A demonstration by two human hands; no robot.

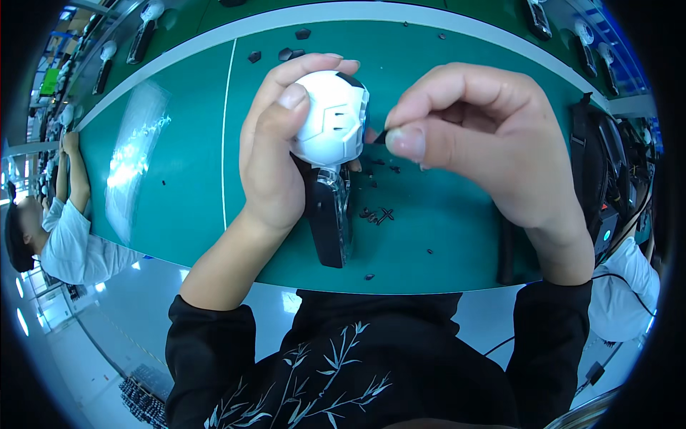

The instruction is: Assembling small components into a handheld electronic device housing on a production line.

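Note:
My left hand [270,161] is closed around a handheld device with a round white head [329,118] and a black handle [327,225]. The white head is patterned like a football, with a black patch at its top and slots on the side facing me. Just right of that head, my right hand [493,136] pinches a small black piece [381,137] between thumb and forefinger. Much of the piece is hidden by the fingertips, and I cannot tell whether it touches the head. Below it, several small black bits [379,215] lie on the green table [421,243].
Black pentagon pieces [287,53] lie beyond my left hand. Clear plastic sheeting [136,161] is on the left. A black bag-like object [599,157] stands at the right edge, near a dark rod [506,254]. Similar devices [143,37] sit farther back. People work on both sides.

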